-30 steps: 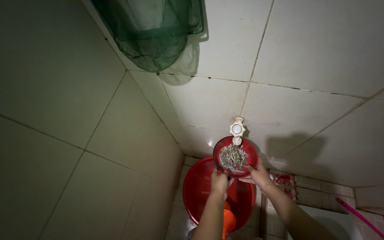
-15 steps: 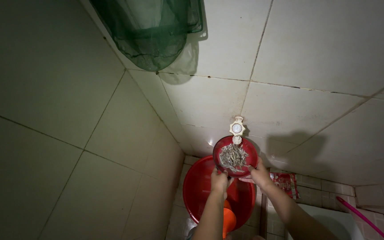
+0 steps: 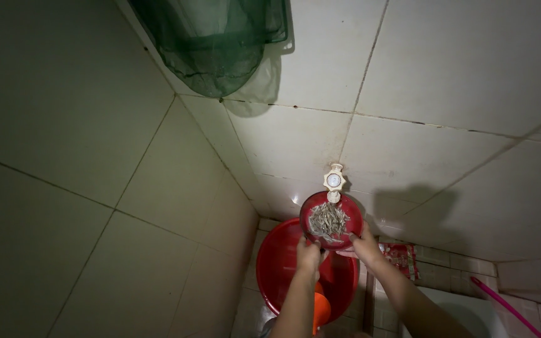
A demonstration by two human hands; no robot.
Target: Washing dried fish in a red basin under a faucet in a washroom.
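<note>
Person's own body, head view: two bare forearms entering from the near edge. Left hand [image 3: 309, 255] and right hand [image 3: 367, 246] ungloved; no sleeves, rings, watch or bands visible. Fingers partly hidden; nails too small to tell.

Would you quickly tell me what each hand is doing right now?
Left hand: closed on the rim of the red bowl.
Right hand: closed on the same bowl.

My small round red plastic bowl [image 3: 333, 220] holds silvery-grey little fish [image 3: 327, 221]; below sits a big red plastic basin [image 3: 283, 263]; upper left hangs dark green mesh netting [image 3: 217, 44].
</note>
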